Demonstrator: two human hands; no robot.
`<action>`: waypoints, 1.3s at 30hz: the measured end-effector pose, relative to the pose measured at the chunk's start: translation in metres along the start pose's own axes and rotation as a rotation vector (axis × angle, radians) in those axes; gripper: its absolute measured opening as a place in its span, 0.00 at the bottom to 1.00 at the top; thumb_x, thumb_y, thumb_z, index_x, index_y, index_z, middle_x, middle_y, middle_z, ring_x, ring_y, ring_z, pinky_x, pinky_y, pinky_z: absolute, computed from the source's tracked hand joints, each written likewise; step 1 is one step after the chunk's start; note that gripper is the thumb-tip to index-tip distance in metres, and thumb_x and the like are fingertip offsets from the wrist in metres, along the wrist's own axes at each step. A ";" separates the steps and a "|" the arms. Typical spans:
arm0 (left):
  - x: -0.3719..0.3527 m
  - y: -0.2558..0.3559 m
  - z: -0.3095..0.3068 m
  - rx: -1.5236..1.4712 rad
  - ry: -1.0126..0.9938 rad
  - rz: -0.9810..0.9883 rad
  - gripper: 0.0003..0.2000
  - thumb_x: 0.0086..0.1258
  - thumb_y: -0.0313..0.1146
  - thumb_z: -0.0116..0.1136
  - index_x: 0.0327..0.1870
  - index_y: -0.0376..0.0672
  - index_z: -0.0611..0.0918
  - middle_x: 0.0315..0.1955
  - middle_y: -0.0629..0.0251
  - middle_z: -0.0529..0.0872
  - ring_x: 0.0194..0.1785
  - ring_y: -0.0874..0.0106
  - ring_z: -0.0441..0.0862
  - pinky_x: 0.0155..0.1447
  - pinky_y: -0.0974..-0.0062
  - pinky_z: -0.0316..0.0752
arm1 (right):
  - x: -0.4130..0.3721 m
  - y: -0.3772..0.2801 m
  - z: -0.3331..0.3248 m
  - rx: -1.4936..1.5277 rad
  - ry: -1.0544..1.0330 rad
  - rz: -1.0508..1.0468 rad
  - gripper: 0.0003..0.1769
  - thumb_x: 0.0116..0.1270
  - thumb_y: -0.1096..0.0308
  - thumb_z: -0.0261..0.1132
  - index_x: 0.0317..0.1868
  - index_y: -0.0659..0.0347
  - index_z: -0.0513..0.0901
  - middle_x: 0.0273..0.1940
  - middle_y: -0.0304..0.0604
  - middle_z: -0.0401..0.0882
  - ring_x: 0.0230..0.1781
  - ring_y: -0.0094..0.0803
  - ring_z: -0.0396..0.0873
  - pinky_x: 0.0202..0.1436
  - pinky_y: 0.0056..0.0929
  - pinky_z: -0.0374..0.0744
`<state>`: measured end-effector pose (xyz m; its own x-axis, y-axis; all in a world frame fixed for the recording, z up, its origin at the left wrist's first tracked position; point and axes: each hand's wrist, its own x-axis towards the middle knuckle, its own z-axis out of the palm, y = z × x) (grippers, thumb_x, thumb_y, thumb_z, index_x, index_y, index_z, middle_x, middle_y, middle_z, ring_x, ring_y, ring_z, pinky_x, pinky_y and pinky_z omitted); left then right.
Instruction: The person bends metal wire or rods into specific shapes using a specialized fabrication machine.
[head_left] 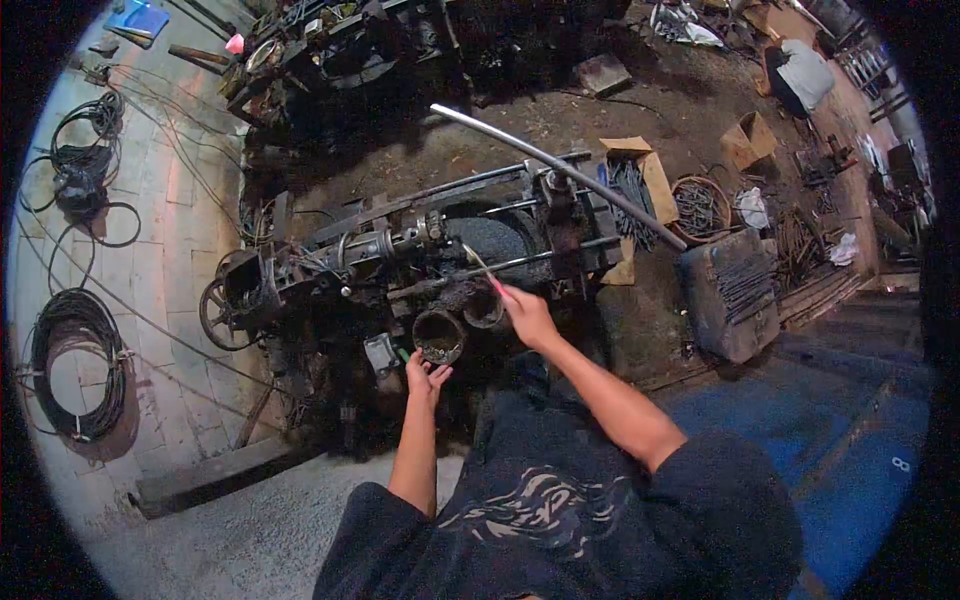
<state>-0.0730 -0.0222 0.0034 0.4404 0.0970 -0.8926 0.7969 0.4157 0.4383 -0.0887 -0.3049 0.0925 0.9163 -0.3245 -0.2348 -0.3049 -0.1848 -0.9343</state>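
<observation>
My right hand [530, 318] is closed around the pink-red handle of a thin, brush-like tool [485, 268]. The pale far end of this tool reaches over the dark, greasy machine [385, 245], close to its round metal head. My left hand [426, 379] has its fingers apart at the lower rim of a round can [438, 337] with small metal bits inside. A small green piece [403, 354] shows beside its fingertips. A second, smaller round cup [483, 310] sits right of the can, below my right hand's tool.
A long metal bar [560, 168] slants over the machine's right end to a grey block [735, 300] carrying dark rods. Cardboard boxes [650, 175] of rods stand beyond. A handwheel [222, 312] is at the machine's left end. Coiled cable [75, 345] lies on the left floor.
</observation>
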 end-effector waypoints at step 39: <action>0.045 -0.044 -0.008 0.513 0.309 0.421 0.39 0.60 0.41 0.60 0.72 0.43 0.55 0.39 0.60 0.76 0.32 0.71 0.71 0.32 0.73 0.66 | -0.038 0.191 -0.077 0.190 0.059 0.602 0.07 0.70 0.69 0.56 0.36 0.61 0.78 0.21 0.37 0.73 0.19 0.25 0.73 0.24 0.26 0.73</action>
<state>-0.0921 -0.0287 -0.0567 0.6756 0.4377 -0.5933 0.7126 -0.1814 0.6777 -0.2014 -0.3990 -0.0565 0.5814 -0.3718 -0.7237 -0.7057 0.2122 -0.6760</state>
